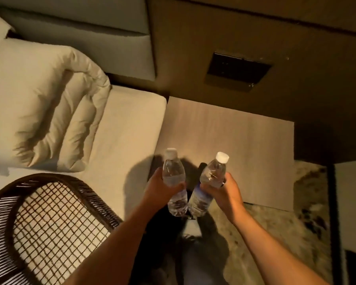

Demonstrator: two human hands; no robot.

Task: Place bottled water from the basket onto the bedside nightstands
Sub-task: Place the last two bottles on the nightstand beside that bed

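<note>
Nearest the camera, a dark wicker basket (pixel 49 225) with an open lattice bottom is seen resting on the bed (pixel 130 128), at lower left. Two bare forearms are stretched forward beside it. A clear water bottle (pixel 174 182) with a white cap is gripped around its middle by the left hand (pixel 160 189), fingers wrapped closed. A second bottle (pixel 209 186), tilted slightly, is clasped the same way by the right hand (pixel 224 192). Both bottles are held in the air over the near edge of the pale wooden nightstand (pixel 234 128). Beyond, a white pillow (pixel 45 105) is propped at the headboard, and what may be a dark switch panel (pixel 237 70) is set in the wall.
</note>
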